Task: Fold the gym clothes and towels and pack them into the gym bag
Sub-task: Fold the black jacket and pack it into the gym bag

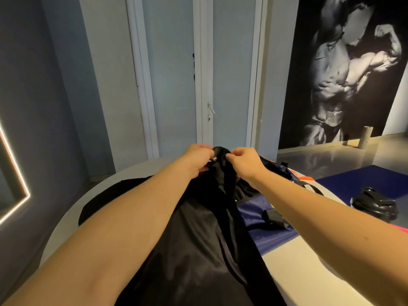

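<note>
The main risk here is that the black garment [198,239] slips or twists out of line before a clean fold is made: its cloth looks smooth and shiny, it hangs long from the centre of the frame down to the bottom edge, and only a small part of its top edge is held, so I judge that one loose pinch would let a side drop and bunch up. A second risk is that the hanging cloth drags over the gym bag [265,219], the dark blue bag with orange trim that lies on the white table [304,268] just right of centre, and catches on its strap or buckle. The black shaker bottle [375,205] at the right edge of the frame stands near the bag and could be knocked if the garment swings that way. Now the grip: the left hand [199,161] and the right hand [245,162] are raised side by side in the middle of the frame, both closed in a pinch on the top edge of the garment, with thumb and fingers pressed together and only a small bunch of cloth between the two hands. Another dark cloth [103,195] lies flat on the table at the left, below the left forearm.
</note>
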Demonstrator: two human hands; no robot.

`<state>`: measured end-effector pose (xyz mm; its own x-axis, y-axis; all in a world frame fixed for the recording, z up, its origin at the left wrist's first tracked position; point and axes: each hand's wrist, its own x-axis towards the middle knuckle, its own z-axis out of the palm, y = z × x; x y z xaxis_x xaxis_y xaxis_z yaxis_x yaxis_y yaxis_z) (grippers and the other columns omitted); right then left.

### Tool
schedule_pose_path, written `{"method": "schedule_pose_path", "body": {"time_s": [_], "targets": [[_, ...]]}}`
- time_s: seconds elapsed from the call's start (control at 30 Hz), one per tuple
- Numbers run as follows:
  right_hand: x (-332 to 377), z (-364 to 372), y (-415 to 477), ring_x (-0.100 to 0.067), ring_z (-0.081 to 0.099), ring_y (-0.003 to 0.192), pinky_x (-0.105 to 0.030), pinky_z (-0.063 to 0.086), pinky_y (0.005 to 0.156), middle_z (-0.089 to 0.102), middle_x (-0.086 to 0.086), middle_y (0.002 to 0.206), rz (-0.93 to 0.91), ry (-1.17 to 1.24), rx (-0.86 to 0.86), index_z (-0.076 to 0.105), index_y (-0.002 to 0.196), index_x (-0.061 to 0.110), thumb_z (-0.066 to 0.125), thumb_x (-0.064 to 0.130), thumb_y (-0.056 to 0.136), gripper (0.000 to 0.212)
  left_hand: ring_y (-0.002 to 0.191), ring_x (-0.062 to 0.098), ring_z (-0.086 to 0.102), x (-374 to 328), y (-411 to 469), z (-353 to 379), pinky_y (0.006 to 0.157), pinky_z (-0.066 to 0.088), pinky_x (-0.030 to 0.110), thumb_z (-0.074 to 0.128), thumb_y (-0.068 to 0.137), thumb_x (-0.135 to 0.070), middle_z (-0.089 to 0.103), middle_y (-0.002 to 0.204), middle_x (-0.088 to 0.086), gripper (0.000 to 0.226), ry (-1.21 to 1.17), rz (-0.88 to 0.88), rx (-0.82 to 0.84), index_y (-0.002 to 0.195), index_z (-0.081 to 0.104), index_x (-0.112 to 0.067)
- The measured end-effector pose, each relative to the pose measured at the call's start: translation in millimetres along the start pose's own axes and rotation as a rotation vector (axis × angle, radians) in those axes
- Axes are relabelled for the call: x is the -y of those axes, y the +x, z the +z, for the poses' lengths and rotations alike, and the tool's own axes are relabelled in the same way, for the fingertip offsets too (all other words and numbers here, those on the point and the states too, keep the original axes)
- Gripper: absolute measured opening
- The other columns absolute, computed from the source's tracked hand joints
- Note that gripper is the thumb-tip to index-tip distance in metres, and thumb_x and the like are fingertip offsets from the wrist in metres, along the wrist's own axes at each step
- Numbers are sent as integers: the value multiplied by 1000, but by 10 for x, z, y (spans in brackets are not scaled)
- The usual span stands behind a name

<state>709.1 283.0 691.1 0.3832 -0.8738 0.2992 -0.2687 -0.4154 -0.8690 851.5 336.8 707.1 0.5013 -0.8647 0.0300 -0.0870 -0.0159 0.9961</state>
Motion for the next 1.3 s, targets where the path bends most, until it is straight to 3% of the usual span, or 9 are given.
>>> {"method": "schedule_pose_path", "body": {"time_s": [0.2, 0.33, 0.47, 0.57, 0.73, 0.9, 0.97, 1.1, 1.3], "targets": [[358, 571, -12, -15, 61, 63, -26, 53, 55, 69, -5, 83, -64, 38, 95, 74, 104, 9, 63, 18, 98, 16, 86, 16, 60, 93, 128, -769, 64, 53, 28, 35, 87, 12, 64, 95, 6, 43, -5, -37, -122, 103, 66, -12], [227, 1178, -31, -13, 59, 60, -26, 52, 59, 70, -4, 86, -30, -43, 241, 73, 110, 12, 65, 24, 97, 20, 93, 24, 65, 557, 286, -1275, 80, 54, 34, 53, 89, -2, 70, 102, 9, 28, 256, -34, -193, 95, 70, -24], [41, 1527, -203, -23, 70, 87, -20, 57, 57, 65, -7, 123, 33, -93, 430, 60, 136, 9, 62, 16, 98, 39, 103, 25, 63, 1000, 259, -1490, 89, 52, 33, 57, 93, -5, 67, 111, 7, 23, 557, 6, -247, 108, 67, -19], [49, 1469, -326, -24, 69, 96, -20, 59, 64, 65, -8, 127, -37, -35, 375, 61, 134, 7, 56, 3, 99, 36, 108, 25, 62, 1082, 56, -1489, 93, 50, 32, 60, 89, -7, 65, 119, 7, 35, 572, 48, -311, 123, 62, -16], [142, 1006, -781, -20, 71, 86, -31, 59, 77, 71, -8, 103, -23, 120, 200, 66, 116, 5, 51, -5, 95, 27, 126, 25, 50, 965, -742, -1267, 109, 43, 38, 59, 90, -6, 52, 136, 6, 44, 608, 206, -455, 133, 56, -14], [-230, 454, -1629, -20, 67, 78, -33, 52, 74, 73, -12, 88, 108, -145, 220, 73, 96, 9, 63, 6, 87, 14, 117, 23, 54, 1130, -1817, -855, 106, 45, 42, 60, 89, -11, 59, 123, 0, 32, 684, 190, -272, 119, 64, -21], [-367, 270, -2013, -22, 61, 73, -35, 47, 68, 69, -26, 91, 175, -267, 221, 70, 94, -4, 64, 11, 83, 20, 105, 21, 61, 1242, -2268, -652, 97, 50, 38, 60, 90, -14, 64, 108, -4, 21, 672, 105, -114, 109, 65, -23], [-557, -14, -2763, -29, 62, 111, -41, 51, 97, 64, -15, 127, 307, -477, 291, 63, 126, 7, 64, 37, 93, 44, 98, 18, 62, 1520, -3103, -315, 89, 52, 34, 60, 89, -16, 63, 96, -8, 15, 742, 89, 6, 91, 63, -31], [-740, -315, -3626, -25, 60, 116, -35, 50, 95, 61, -5, 133, 314, -498, 224, 54, 138, 17, 65, 60, 87, 68, 115, 12, 46, 1876, -3934, 89, 102, 40, 32, 59, 97, -28, 57, 119, -10, 20, 895, 264, -50, 116, 66, -26]]}}
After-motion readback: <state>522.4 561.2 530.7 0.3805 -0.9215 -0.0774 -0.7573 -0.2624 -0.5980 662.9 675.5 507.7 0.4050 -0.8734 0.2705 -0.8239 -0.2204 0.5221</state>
